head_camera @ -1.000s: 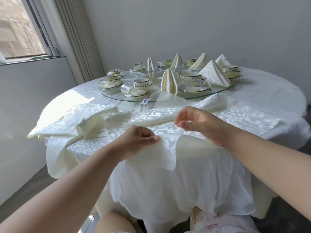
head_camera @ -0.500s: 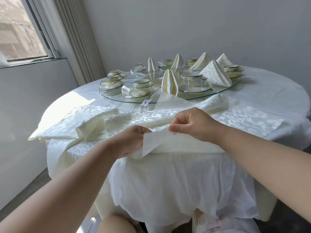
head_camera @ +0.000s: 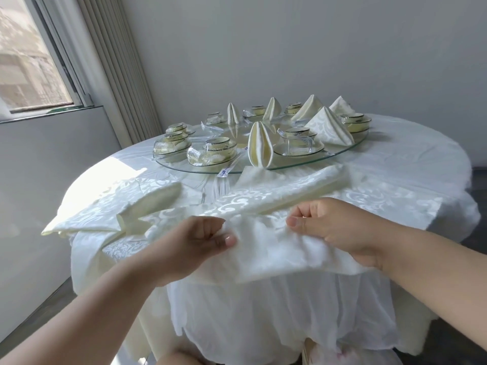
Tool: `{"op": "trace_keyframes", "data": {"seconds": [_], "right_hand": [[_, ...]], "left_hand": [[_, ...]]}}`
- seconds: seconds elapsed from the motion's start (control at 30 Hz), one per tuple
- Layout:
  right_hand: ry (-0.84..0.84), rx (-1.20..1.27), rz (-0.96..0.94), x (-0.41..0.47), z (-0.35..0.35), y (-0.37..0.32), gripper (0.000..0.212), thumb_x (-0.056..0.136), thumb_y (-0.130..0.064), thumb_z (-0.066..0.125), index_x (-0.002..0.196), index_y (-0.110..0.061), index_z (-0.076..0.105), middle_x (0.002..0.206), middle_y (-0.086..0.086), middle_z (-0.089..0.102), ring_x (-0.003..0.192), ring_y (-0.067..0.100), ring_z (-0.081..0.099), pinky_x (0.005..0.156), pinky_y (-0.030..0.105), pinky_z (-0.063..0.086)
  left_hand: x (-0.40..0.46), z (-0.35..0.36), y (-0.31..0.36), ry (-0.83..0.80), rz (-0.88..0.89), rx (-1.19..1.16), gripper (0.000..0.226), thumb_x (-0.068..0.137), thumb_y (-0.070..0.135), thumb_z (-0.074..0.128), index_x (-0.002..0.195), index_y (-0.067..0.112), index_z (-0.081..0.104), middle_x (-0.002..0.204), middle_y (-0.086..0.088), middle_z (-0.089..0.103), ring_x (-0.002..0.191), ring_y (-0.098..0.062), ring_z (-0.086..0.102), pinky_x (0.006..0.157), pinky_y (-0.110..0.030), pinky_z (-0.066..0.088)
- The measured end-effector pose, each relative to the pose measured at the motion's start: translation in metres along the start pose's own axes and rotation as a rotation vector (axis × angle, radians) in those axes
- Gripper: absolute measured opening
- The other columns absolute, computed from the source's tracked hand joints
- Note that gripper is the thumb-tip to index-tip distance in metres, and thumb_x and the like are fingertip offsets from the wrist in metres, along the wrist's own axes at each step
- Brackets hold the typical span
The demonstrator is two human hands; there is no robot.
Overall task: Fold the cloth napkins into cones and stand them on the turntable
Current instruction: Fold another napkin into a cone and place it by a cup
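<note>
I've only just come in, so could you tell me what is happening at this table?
A person is folding a cloth napkin at the table's near edge, left hand and right hand each pinching it. Six folded cones already stand on the glass turntable among wrapped bowl sets. More unfolded napkins lie alongside.

Round table (head_camera: 421, 164) occupies the centre of the room, covered by a white tablecloth (head_camera: 263, 325) hanging in folds toward the floor. Far wall (head_camera: 290, 48) is plain, pale grey, unmarked. Window (head_camera: 29, 59) at upper left with a metal frame; daylight enters through it and casts a bright patch on the left of the tabletop. Vertical blinds (head_camera: 113, 61) hang just right of the window. Dark floor (head_camera: 453, 338) shows at lower right.
</note>
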State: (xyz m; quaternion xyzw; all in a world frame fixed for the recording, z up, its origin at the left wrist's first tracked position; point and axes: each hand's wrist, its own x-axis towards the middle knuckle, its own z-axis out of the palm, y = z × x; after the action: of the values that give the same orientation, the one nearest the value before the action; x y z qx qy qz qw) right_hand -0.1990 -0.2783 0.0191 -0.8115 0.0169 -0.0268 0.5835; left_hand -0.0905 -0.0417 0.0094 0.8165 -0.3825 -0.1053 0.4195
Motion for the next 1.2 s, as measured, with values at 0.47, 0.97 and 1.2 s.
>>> {"op": "trace_keyframes", "data": {"seconds": [0.47,0.97,1.2], "right_hand": [[0.097,-0.256,0.111,0.082,-0.046,-0.012,0.021,0.095,-0.025,0.057,0.081,-0.011,0.056,0.071,0.006,0.056,0.050,0.014,0.048,0.045,0.022,0.037],[0.436,-0.627,0.251,0.231,-0.074,0.000,0.024,0.093,-0.025,0.060,0.106,-0.005,0.058,0.085,0.014,0.070,0.060,0.019,0.065,0.065,0.028,0.055],[0.399,-0.426,0.089,0.200,-0.085,-0.019,0.031,0.096,-0.037,0.053,0.106,-0.008,0.052,0.097,0.011,0.064,0.085,0.026,0.059,0.068,0.029,0.044]], "left_hand": [[0.055,0.001,0.025,-0.038,-0.168,-0.223,0.026,0.092,0.026,0.062,0.075,0.006,0.058,0.067,-0.007,0.068,0.060,-0.024,0.064,0.061,-0.032,0.050],[0.077,0.019,0.010,-0.058,-0.017,0.127,0.041,0.094,0.032,0.057,0.069,0.009,0.033,0.060,0.008,0.026,0.053,-0.010,0.023,0.044,-0.022,0.020],[0.102,0.011,0.012,0.003,0.044,0.136,0.039,0.094,0.029,0.058,0.071,0.006,0.037,0.061,0.007,0.027,0.051,-0.009,0.023,0.043,-0.020,0.020]]}}
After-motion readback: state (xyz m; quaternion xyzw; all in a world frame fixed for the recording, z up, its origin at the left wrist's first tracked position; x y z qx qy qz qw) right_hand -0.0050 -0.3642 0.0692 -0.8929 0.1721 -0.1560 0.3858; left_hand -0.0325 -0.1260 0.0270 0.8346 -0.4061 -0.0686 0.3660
